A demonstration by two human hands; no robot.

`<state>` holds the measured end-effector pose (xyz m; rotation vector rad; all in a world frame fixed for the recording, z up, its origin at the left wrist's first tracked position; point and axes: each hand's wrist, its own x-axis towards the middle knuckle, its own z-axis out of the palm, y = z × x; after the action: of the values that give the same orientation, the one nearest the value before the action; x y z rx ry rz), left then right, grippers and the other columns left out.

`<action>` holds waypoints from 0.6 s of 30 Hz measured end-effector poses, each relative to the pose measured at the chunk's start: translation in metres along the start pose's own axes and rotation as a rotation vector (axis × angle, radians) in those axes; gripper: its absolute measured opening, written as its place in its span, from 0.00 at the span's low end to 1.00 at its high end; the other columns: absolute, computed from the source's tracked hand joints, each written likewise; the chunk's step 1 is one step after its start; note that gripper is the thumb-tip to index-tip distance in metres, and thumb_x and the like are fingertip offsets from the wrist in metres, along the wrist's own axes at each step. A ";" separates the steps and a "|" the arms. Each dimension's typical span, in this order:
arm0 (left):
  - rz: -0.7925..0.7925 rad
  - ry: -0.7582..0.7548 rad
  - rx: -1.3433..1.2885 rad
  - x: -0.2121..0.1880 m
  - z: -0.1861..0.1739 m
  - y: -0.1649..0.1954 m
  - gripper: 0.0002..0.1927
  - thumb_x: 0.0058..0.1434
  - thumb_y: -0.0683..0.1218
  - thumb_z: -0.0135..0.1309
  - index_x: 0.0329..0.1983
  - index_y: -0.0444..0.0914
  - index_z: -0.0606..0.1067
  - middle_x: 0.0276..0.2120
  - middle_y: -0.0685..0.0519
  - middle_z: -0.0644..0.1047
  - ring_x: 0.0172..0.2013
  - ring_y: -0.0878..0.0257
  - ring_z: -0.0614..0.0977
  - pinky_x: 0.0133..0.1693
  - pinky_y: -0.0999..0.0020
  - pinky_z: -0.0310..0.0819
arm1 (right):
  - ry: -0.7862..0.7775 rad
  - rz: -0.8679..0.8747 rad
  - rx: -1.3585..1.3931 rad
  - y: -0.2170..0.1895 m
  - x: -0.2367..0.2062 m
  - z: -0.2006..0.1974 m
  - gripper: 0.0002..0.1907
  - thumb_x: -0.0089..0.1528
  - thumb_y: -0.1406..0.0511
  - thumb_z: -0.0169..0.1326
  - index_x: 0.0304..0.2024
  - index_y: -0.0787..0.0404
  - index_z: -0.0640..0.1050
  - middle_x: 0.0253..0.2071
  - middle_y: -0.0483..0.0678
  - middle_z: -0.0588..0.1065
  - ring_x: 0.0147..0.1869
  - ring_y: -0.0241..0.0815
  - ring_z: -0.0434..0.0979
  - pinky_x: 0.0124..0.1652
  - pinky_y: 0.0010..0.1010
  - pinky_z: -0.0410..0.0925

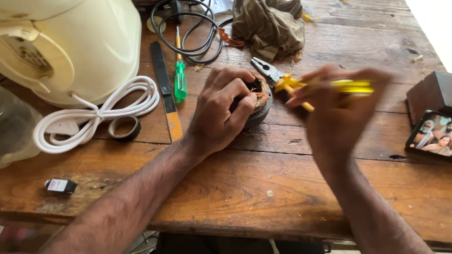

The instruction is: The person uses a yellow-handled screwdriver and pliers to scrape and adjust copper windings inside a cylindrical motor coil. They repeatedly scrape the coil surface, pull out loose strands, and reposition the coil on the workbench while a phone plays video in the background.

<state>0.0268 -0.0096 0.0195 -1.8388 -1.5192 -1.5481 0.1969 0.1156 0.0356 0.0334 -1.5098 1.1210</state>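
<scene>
Round motor stator w/ copper windings [258, 96] is gripped by left hand [221, 110], fingers curled over its rim, mid wooden table [277, 178]. Yellow-handled pliers [289, 83] are held closed-fisted in right hand [337, 106], jaws at winding edge. Windings look intact, so work seems early; white appliance housing [63, 43] sits apart.

A single head-worn camera looks steeply down and forward, close over the worn brown wooden workbench [301, 192] (its far edge fills the frame's top).
</scene>
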 end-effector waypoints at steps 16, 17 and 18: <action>-0.029 0.007 -0.014 -0.003 -0.001 0.000 0.07 0.66 0.41 0.55 0.33 0.34 0.72 0.49 0.46 0.77 0.53 0.51 0.75 0.55 0.56 0.72 | -0.094 0.005 -0.371 0.004 -0.001 0.002 0.14 0.76 0.71 0.50 0.51 0.63 0.56 0.35 0.58 0.73 0.35 0.46 0.86 0.34 0.32 0.79; -0.019 0.009 -0.010 -0.003 -0.001 0.000 0.07 0.66 0.41 0.56 0.33 0.34 0.73 0.49 0.46 0.77 0.53 0.51 0.75 0.56 0.56 0.72 | -0.081 -0.038 -0.395 0.004 -0.001 0.001 0.13 0.77 0.71 0.50 0.51 0.63 0.58 0.35 0.58 0.74 0.36 0.47 0.86 0.34 0.32 0.79; -0.005 0.017 -0.002 -0.002 -0.002 -0.002 0.06 0.65 0.41 0.56 0.33 0.34 0.73 0.49 0.46 0.76 0.53 0.51 0.75 0.56 0.56 0.71 | -0.072 -0.089 -0.415 0.003 0.000 0.001 0.12 0.78 0.71 0.50 0.51 0.64 0.59 0.35 0.58 0.75 0.36 0.47 0.87 0.34 0.33 0.79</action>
<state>0.0247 -0.0111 0.0183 -1.8201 -1.5164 -1.5640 0.1943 0.1167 0.0336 -0.1444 -1.7629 0.7265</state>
